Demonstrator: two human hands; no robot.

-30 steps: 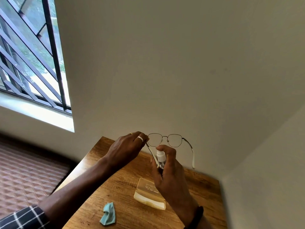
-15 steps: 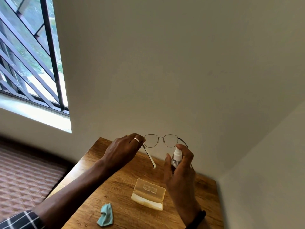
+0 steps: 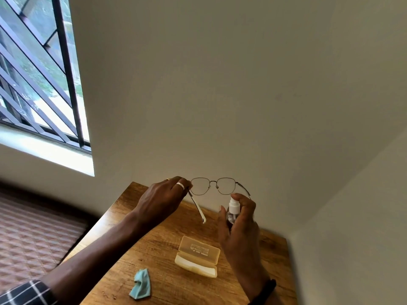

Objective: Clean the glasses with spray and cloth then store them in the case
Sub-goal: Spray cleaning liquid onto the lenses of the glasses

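Our left hand [image 3: 163,201], a ring [image 3: 180,185] on one finger, pinches the glasses [image 3: 213,182] at the hinge end of the frame. The lenses stretch out to the right of that pinch, raised in the air above the far edge of the table [image 3: 154,249]. The white-tipped temple nearest the pinch slants down toward us. Just right of it, our right hand [image 3: 240,230] curls around a small clear spray bottle [image 3: 233,209], one fingertip resting on top of its white nozzle. The bottle stands upright, just below the right lens and apart from it, and the other temple passes behind this hand.

On the wooden tabletop a crumpled teal cloth [image 3: 141,282] lies toward the near left. To its right a pale yellow glasses case [image 3: 198,254] sits with its lid up, under the right hand and apart from it.

A checked sleeve [image 3: 24,292] shows at lower left, a dark wristband [image 3: 264,291] at lower right. A patterned floor [image 3: 33,234] and a barred window [image 3: 33,73] fill the left, and a plain pale wall [image 3: 220,84] rises behind the table and turns a corner at right.
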